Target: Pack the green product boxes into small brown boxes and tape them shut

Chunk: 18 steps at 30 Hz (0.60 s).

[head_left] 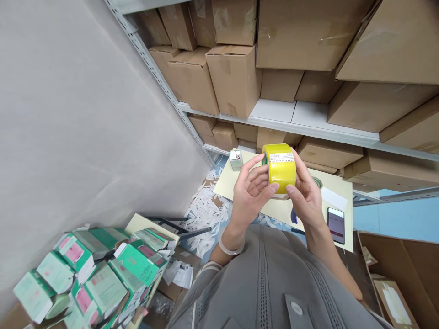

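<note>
A wide roll of yellow packing tape [283, 173] is held up between my two hands, over the pale yellow table. My left hand [252, 187] grips its left side, with the thumb on the lower front and fingers reaching into the core. On the other side, my right hand [305, 194] closes round the roll, thumb at the lower edge and fingers partly hidden behind it. A white label with small print runs across the top of the tape. Just below the roll, a sliver of something brown and white shows, mostly hidden.
On the table [224, 180] stand a small light-green box [236, 160], a phone [336, 225], white paper [334, 199] and a dark blue object [294, 215]. Shelves of cardboard boxes [233, 77] rise ahead. Green cartons [103, 274] pile at left; an open cardboard box [404, 260] stands at right.
</note>
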Tool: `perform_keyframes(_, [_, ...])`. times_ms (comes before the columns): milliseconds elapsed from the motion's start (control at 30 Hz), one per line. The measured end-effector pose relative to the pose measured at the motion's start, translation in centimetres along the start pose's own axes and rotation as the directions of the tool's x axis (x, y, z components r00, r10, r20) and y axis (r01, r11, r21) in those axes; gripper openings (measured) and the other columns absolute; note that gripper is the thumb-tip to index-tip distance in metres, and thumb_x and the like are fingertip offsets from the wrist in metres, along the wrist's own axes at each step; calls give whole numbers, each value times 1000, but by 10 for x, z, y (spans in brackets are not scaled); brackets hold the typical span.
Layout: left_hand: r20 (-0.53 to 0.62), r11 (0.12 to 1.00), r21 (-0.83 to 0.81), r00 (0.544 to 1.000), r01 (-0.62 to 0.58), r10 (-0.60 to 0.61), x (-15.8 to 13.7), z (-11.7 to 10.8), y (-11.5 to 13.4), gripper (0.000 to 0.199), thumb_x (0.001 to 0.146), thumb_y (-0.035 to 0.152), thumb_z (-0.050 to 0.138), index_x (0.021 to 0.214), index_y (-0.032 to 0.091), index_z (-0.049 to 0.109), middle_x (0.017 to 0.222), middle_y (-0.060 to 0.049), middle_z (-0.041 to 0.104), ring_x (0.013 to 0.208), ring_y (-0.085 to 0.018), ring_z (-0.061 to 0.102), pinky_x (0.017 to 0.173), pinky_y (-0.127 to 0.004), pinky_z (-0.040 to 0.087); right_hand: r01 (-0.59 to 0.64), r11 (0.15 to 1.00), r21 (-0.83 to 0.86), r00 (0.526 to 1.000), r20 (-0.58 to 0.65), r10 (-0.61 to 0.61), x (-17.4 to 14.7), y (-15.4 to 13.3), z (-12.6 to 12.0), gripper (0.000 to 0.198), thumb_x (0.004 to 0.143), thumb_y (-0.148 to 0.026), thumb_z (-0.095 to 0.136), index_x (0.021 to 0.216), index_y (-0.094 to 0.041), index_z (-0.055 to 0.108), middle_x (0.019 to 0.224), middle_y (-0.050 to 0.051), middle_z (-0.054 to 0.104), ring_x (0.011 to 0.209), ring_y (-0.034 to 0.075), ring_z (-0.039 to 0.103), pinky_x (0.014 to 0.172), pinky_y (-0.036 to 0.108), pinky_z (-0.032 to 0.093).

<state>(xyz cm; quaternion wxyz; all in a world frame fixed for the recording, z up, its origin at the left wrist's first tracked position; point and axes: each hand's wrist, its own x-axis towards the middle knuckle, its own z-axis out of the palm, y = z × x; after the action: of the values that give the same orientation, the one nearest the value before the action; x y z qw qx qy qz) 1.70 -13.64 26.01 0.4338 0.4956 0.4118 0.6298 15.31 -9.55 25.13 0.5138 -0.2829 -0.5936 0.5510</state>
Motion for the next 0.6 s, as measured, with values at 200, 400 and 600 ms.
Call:
perform_keyframes(200, [56,999,-52,998,3,0,0,0,-1,79,86,44,73,151,33,29,140,-10,55,123,-24,62,103,-40,55,-1,1000,-28,999,-44,0,1,-1,0,58,93,-51,59,147,-35,49,156,-2,45,149,28,33,116,43,44])
perform_keyframes(400, [28,1000,-29,1000,6,-6,2,-5,0,80,87,49,71,152,37,27,139,-9,55,122,-23,63,101,-40,57,-2,1000,-29,999,36,3,0,1,-9,64,86,-47,70,146,-35,50,153,0,50,145,28,41,115,44,44])
perform_keyframes(600, [-57,1000,6,998,-29,29,7,-8,0,69,94,49,62,151,36,26,141,-9,54,132,-25,57,103,-40,55,44,992,-121,999,26,-41,1,14,-12,43,86,-38,73,128,-32,67,130,3,69,123,27,62,109,47,48])
